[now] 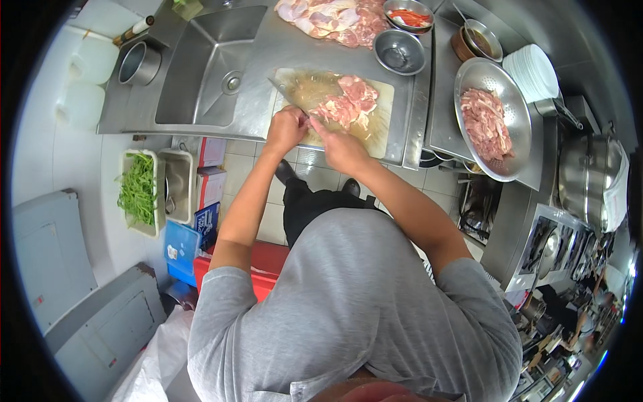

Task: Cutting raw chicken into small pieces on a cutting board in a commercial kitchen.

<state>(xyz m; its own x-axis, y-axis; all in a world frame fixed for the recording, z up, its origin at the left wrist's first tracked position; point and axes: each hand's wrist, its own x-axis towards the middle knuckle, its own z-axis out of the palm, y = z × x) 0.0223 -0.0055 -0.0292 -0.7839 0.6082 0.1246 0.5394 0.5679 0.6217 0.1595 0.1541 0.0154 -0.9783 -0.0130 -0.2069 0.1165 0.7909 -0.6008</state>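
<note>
A knife (289,95) slants over the left side of the pale cutting board (384,125), its blade pointing up and left. My right hand (346,151) grips it, index finger stretched forward; the handle is hidden. Close against the blade, my left hand (287,130) has its fingers curled near the board's front left corner. Whether those fingers pinch anything cannot be seen. Just beyond my right hand, pieces of raw meat (351,100), pink with pale fat, lie on the board. The board's middle looks stained brown and wet.
Left of the board is a steel sink (201,75) with a pot (139,64) beside it. More raw meat (336,20) lies behind, near a steel bowl (399,52). At right, a colander (520,120) holds cut meat, beside stacked white plates (531,73). Greens (138,188) fill a low bin.
</note>
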